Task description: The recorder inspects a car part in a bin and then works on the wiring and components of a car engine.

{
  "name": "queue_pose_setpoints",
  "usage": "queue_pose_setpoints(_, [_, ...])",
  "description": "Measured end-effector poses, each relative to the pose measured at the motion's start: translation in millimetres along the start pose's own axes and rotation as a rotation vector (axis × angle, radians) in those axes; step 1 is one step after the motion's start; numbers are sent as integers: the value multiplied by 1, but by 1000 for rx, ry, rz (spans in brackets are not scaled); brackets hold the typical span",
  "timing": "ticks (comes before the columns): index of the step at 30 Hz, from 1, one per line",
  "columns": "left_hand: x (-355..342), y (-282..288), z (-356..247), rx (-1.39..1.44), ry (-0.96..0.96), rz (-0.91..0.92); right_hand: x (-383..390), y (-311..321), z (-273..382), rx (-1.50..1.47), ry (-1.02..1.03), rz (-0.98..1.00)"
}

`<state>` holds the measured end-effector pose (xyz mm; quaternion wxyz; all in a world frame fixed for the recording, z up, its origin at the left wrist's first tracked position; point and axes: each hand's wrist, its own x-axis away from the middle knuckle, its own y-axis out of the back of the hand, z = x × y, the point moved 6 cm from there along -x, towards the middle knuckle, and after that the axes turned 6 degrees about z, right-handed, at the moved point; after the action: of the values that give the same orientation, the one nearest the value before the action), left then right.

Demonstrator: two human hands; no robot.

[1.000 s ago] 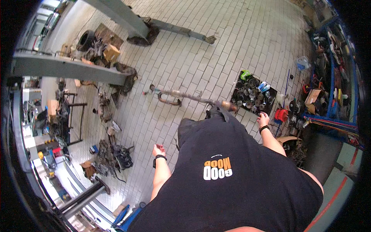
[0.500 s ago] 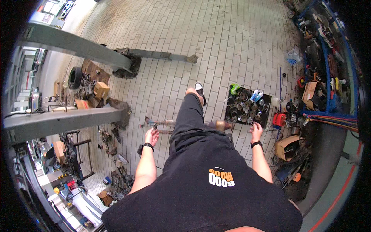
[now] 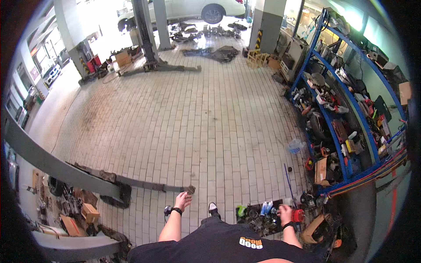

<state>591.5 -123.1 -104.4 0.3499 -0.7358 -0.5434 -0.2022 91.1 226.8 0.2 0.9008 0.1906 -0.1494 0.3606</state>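
My left hand (image 3: 183, 200) is held out over the tiled floor, fingers stretched and slightly apart, with nothing seen in it. It looks close to the tip of a grey metal lift arm (image 3: 191, 190), apparently above it rather than touching. A small dark device (image 3: 167, 210) sits beside that wrist, which wears a black band. My right hand (image 3: 285, 213) hangs by the right edge of a dark tray (image 3: 278, 203), fingers loosely spread and apparently holding nothing. On the tray lie several round metal parts (image 3: 258, 224), blue-and-white tubes (image 3: 266, 207) and a bright green item (image 3: 241, 211).
A red object (image 3: 298, 215) and an opened cardboard box (image 3: 315, 229) stand right of the tray. Loaded blue shelving (image 3: 330, 118) lines the right side. Grey lift posts (image 3: 61, 164) and piled parts are at left. A raised white car (image 3: 193, 11) shows far ahead.
My view has tilted up from the floor at my feet to the workshop ahead. The rusty pipe-like part beneath me has left the picture. Both hands remain out at my sides, apparently empty.
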Motion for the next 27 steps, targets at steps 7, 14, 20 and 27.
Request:
queue_pose_setpoints(7, [-92,-19,-77,-72,164,70,-103,11,56,-111,107,-339])
queue_pose_setpoints(14, [-127,89,-8,41,400,-243,-212,-62,-34,15,-77,-264])
queue_pose_setpoints(20, [-117,110,-31,-468,470,-292,-407,-214,59,140,-144,108])
queue_pose_setpoints(27, [-141,76,-119,301,278,-458,-621,-514,262,259,183,653])
